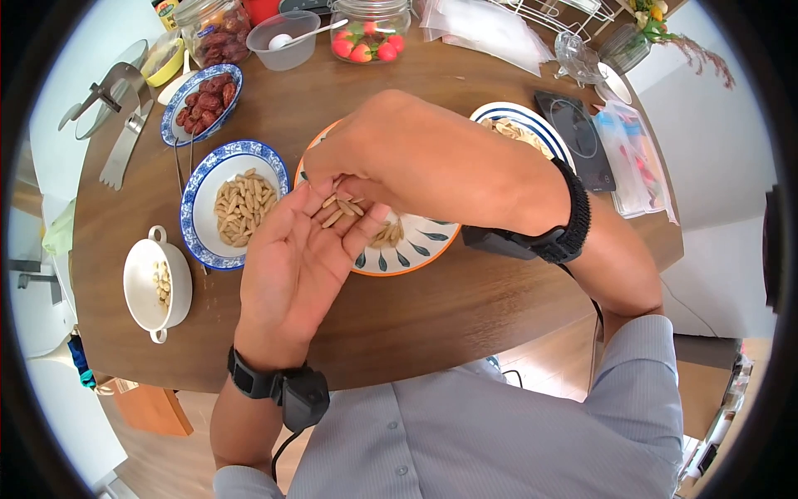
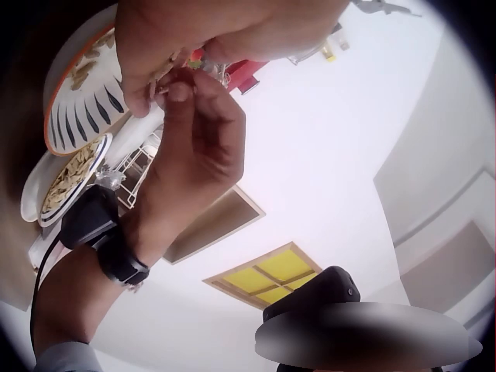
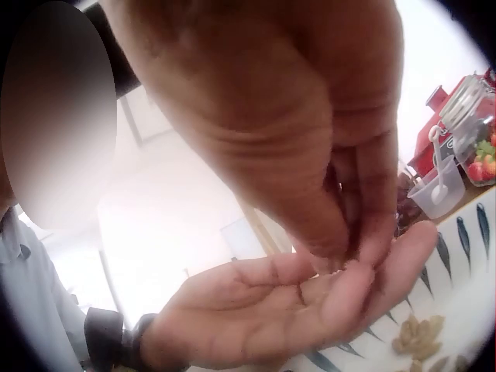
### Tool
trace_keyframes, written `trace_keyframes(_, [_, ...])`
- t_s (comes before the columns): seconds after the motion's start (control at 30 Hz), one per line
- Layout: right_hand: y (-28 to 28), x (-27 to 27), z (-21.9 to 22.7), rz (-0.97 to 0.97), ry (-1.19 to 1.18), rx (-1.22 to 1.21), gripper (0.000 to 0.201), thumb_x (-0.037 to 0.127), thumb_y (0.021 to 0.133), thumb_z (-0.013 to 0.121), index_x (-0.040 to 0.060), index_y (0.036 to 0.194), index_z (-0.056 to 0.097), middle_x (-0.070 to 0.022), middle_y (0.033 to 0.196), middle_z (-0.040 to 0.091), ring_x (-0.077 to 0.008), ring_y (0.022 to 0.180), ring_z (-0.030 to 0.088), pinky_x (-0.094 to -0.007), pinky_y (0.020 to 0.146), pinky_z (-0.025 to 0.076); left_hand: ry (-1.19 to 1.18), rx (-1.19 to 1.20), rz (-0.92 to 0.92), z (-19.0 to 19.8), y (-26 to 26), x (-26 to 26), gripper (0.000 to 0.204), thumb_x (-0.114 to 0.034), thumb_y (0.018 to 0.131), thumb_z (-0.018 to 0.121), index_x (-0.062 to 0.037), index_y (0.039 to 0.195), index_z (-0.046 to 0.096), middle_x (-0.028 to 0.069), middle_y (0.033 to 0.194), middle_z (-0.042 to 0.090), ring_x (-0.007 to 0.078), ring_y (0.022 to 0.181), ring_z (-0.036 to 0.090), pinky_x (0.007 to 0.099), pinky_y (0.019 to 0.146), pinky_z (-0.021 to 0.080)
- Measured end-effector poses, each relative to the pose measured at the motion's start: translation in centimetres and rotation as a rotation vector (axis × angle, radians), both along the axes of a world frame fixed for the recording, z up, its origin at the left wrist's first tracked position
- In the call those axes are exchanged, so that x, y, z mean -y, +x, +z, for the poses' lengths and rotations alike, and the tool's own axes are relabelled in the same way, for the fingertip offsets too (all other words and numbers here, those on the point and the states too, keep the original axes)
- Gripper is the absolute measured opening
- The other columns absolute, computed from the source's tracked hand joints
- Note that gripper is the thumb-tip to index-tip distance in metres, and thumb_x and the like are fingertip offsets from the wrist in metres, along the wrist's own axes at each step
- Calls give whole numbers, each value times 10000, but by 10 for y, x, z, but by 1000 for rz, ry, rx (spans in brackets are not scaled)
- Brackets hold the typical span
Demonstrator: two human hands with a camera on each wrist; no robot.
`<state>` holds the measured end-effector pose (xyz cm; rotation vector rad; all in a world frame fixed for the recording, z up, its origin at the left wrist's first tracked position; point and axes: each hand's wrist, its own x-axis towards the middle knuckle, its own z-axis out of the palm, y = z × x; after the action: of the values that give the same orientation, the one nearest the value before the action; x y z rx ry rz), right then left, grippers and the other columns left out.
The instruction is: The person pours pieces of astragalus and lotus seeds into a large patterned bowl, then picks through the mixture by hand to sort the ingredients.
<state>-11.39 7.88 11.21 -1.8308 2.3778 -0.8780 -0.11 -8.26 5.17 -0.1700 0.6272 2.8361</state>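
Observation:
Palm up, my left hand [image 1: 299, 262] carries several long, pale brown kernels [image 1: 339, 212] on its loosely cupped fingers. Over it bends my right hand [image 1: 362, 154], its fingertips mostly hidden in the head view. The right wrist view shows the right hand [image 3: 294, 116] with thumb and fingertips together, touching the left hand [image 3: 271, 314]. A small pale piece, seemingly a kernel, shows at the pinching fingers of the right hand [image 2: 194, 147] in the left wrist view. More kernels [image 1: 388, 234] lie below on an orange-rimmed plate [image 1: 407, 262].
To the left stand a blue-rimmed bowl [image 1: 193, 224] of kernels, a white two-handled bowl [image 1: 141, 287] with pale pieces and a bowl of red dates [image 1: 204, 108]. Behind are jars and a plastic cup [image 1: 278, 54]; right, a striped-rim plate [image 1: 557, 137] and black scale [image 1: 586, 150].

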Motion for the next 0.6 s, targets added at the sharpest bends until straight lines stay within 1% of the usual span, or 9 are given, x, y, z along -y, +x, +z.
trace_keyframes(0.13, [2,-2,7,-34,138,28,155,53,855,667,11,1002,694,-153,860,702,-367,792,678,-413,714,539,18,-33,12,-5,2,5,410,-228,1105,391,94,1333,506,199,1334,592,304,1272,569,496,1192,427])
trace_keyframes(0.23, [1,-2,7,34,34,-55,155,78,884,683,35,1032,701,-140,873,707,-362,800,677,-413,717,537,75,-42,17,-4,2,8,432,-205,1103,382,127,1361,484,236,1393,562,339,1338,540,489,1210,410])
trace_keyframes(0.3, [-1,-8,16,-33,-166,-140,132,127,867,645,-1,880,671,-215,780,669,-422,760,670,-457,658,530,24,-9,35,8,4,9,449,-192,1102,377,144,1387,460,260,1433,532,364,1381,504,480,1226,393])
trace_keyframes(0.33, [-1,-14,18,-23,-165,-138,132,127,867,645,-1,880,671,-215,780,669,-422,760,670,-457,658,530,-27,25,46,13,5,10,468,-180,1100,372,161,1414,436,284,1472,501,389,1424,468,471,1241,375])
trace_keyframes(0.4, [0,-29,20,-187,181,-130,127,133,872,671,11,906,677,-203,787,678,-407,778,682,-462,674,546,-5,9,73,13,9,22,477,-169,1097,372,167,1433,416,301,1499,470,409,1450,431,462,1251,362])
trace_keyframes(0.43, [1,-34,13,-157,325,-202,153,144,857,717,3,904,677,-199,784,680,-395,802,695,-461,703,562,13,-8,89,14,10,28,487,-157,1094,371,174,1451,397,318,1526,439,429,1475,395,454,1260,349])
trace_keyframes(0.47, [5,-37,7,-155,318,-201,153,144,857,717,3,904,677,-199,784,680,-395,802,695,-461,703,562,6,-8,91,16,11,32,487,-157,1094,371,174,1451,397,318,1526,439,429,1475,395,454,1260,349])
trace_keyframes(0.53, [13,-37,-6,-112,536,-162,237,167,847,778,40,1004,654,-140,883,677,-370,858,687,-462,721,533,-78,-19,148,18,15,41,484,-139,1089,371,176,1457,389,320,1525,439,430,1471,399,452,1264,343])
trace_keyframes(0.6, [16,-35,-17,-80,475,-129,280,174,835,793,20,1011,639,-142,887,662,-378,852,684,-463,731,539,-88,-34,165,17,19,47,473,-94,1072,395,178,1459,383,331,1524,434,436,1462,411,456,1262,349])
